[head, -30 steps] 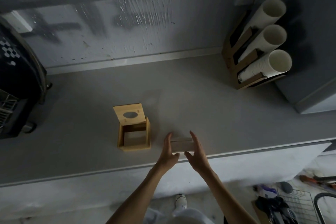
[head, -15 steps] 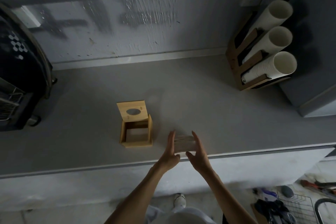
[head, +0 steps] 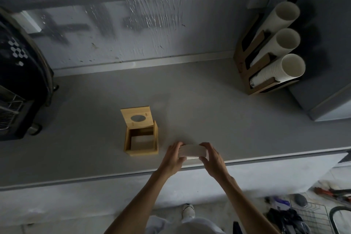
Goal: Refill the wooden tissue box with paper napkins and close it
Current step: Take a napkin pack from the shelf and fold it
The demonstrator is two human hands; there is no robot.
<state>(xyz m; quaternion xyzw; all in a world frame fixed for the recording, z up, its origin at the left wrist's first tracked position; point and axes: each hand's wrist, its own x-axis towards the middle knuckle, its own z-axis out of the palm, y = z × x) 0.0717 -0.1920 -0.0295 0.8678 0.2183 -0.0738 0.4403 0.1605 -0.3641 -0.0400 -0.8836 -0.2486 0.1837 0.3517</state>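
Observation:
A wooden tissue box (head: 141, 141) stands open on the grey counter, and its inside looks empty. Its lid (head: 137, 118), with an oval hole, is tilted back behind the opening. A stack of white paper napkins (head: 192, 151) is held just right of the box, near the counter's front edge. My left hand (head: 173, 159) grips the stack's left end with curled fingers. My right hand (head: 212, 159) grips its right end the same way. The stack bows upward between them.
A wooden holder with three stacks of white paper cups (head: 273, 51) stands at the back right. A dark machine (head: 19, 81) fills the left side. The counter's front edge (head: 114, 175) runs under my wrists. A wire basket (head: 311, 216) sits on the floor at the lower right.
My hands, which flanked the napkin stack with straight fingers, have closed round its two ends. The stack now looks raised slightly off the counter.

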